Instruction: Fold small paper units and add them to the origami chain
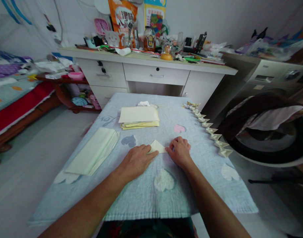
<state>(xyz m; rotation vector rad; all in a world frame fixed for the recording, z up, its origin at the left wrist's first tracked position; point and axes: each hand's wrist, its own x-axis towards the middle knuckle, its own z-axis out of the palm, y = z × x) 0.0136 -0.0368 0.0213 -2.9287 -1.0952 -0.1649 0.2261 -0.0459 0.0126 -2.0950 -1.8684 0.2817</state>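
Quietly placed before the seated person, a small cream-coloured triangle of folded paper (pixel 156 144) lies on a tabletop covered by a pale blue, heart-patterned cloth (pixel 181 198), its peak pointing away from the body. The bare left hand (pixel 139 159) covers its left end, fingers lying close together and thumb reaching along the near edge; whether that thumb and forefinger pinch the paper or merely press it down, one cannot tell. The bare right hand (pixel 179 150) has its fingers curled inward, thumb and forefinger appearing to pinch the triangle's right tip. Being paper, the piece should be almost weightless, stiffer along its folded layers than across a single sheet, and easy to crumple or tear at the points (a damp fingertip would not help). It is probably best held by the two lower corners, with flat fingertips on the doubled edge and the peak left free. Beyond it sits a squared stack of cream and yellow paper sheets (pixel 139 115); to the left lies a slanted pile of pale greenish-white paper (pixel 92 150), and along the right edge runs a line of pointed, cream folded-paper pieces (pixel 214 137).
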